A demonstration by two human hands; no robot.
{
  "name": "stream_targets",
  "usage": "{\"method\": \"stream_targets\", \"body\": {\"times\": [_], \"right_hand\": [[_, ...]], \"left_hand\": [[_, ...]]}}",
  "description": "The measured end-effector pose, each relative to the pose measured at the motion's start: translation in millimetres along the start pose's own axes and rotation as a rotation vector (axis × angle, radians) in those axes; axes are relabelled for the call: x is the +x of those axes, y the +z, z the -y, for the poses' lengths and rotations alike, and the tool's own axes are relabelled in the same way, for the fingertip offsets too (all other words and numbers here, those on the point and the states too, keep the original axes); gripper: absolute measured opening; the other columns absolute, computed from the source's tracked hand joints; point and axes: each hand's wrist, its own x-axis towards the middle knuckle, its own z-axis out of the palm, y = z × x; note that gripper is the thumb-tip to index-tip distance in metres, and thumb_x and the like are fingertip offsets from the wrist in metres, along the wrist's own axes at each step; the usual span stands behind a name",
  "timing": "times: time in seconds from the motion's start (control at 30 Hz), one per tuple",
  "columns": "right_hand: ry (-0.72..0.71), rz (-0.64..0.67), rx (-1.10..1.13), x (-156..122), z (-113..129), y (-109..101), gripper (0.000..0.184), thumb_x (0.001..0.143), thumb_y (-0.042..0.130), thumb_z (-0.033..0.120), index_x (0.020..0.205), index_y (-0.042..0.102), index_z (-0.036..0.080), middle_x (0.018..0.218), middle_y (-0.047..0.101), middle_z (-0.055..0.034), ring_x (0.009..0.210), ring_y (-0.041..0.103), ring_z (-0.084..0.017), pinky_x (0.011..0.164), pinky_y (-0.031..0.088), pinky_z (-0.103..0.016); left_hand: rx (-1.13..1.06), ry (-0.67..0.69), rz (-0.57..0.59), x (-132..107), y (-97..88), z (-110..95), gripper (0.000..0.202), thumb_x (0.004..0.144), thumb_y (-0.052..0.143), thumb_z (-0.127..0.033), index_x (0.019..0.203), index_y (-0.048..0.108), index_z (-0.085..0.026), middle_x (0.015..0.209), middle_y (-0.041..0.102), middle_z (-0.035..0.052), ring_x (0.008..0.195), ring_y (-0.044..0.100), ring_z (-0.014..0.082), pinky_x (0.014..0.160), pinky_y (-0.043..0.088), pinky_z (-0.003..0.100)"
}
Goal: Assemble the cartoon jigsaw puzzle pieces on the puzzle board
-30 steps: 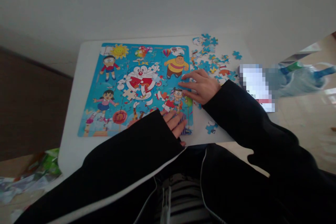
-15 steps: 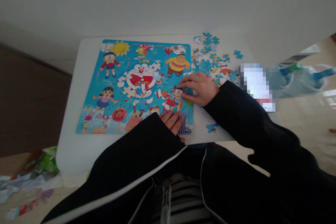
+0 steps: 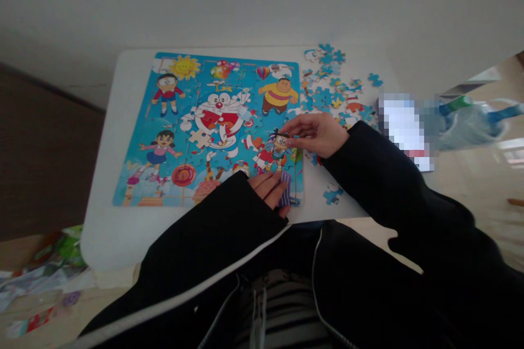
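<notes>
A cartoon jigsaw puzzle (image 3: 143, 120) in a blue tray lies on the white table, with a white-and-red cat figure in its middle. My right hand (image 3: 321, 133) is over the puzzle's right side, thumb and fingertips closed on a puzzle piece (image 3: 281, 140) showing a head with glasses. How far that piece is lifted, I cannot tell. Just below, my left hand (image 3: 268, 188) lies flat with fingers stretched out on the lower right part of the puzzle, beside a purple striped area (image 3: 285, 182). The black sleeve hides part of the puzzle's bottom edge.
Several loose puzzle pieces (image 3: 323, 99) are heaped right of the tray. A few more pieces (image 3: 332, 194) lie near the table's front edge. A phone (image 3: 403, 125) with a blurred screen is at the right. Clear plastic bottles (image 3: 470, 122) stand beyond it; wrappers (image 3: 45, 278) litter the floor at left.
My right hand has shifted slightly to the right, its thumb and fingers now at the right edge of the head piece. My left hand stays in place. The whole view has shifted a little.
</notes>
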Motion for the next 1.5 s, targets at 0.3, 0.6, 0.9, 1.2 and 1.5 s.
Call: {"method": "stream_targets", "body": {"times": [0.3,0.6,0.9,1.2,1.5], "right_hand": [[-0.089,-0.048,-0.260,-2,1,1,0.026,0.074,0.067,0.033,0.093,0.070,0.015,0.076,0.071,-0.0041,0.063,0.060,-0.011,0.057,0.047,-0.023],[-0.117,-0.024,-0.347,-1,-2,-1,0.027,0.076,0.065,0.033,0.097,0.071,0.017,0.082,0.071,-0.0040,0.066,0.059,-0.011,0.061,0.045,-0.024],[-0.282,-0.006,-0.509,2,-4,-6,0.029,0.078,0.065,0.036,0.097,0.070,0.015,0.091,0.070,-0.0071,0.081,0.062,-0.017,0.073,0.046,-0.028],[-0.579,0.140,-0.601,-1,-6,-7,0.024,0.083,0.059,0.038,0.094,0.070,0.020,0.097,0.069,-0.0052,0.088,0.062,-0.017,0.080,0.045,-0.031],[-0.542,0.218,-0.637,-3,-5,-9,0.023,0.085,0.057,0.039,0.094,0.071,0.022,0.102,0.068,-0.0041,0.088,0.062,-0.016,0.081,0.047,-0.030]], "left_hand": [[0.011,0.036,0.101,4,-1.9,2,0.029,0.081,0.056,-0.035,0.097,0.060,-0.011,0.119,0.059,0.0134,0.115,0.053,0.0260,0.091,0.052,0.039],[0.075,0.072,0.109,4,3.7,2,0.023,0.084,0.052,-0.036,0.091,0.056,-0.014,0.122,0.057,0.0123,0.117,0.052,0.0260,0.094,0.048,0.040],[0.071,0.084,0.047,3,10.1,3,0.023,0.088,0.047,-0.034,0.092,0.055,-0.014,0.120,0.059,0.0123,0.114,0.054,0.0254,0.094,0.043,0.039],[0.031,0.027,0.026,1,11.4,1,0.020,0.087,0.046,-0.032,0.089,0.054,-0.014,0.119,0.059,0.0124,0.113,0.055,0.0243,0.093,0.044,0.038],[0.012,0.022,-0.154,-1,21.4,-1,0.022,0.088,0.045,-0.032,0.091,0.055,-0.013,0.105,0.065,0.0104,0.103,0.060,0.0250,0.089,0.047,0.040]]}}
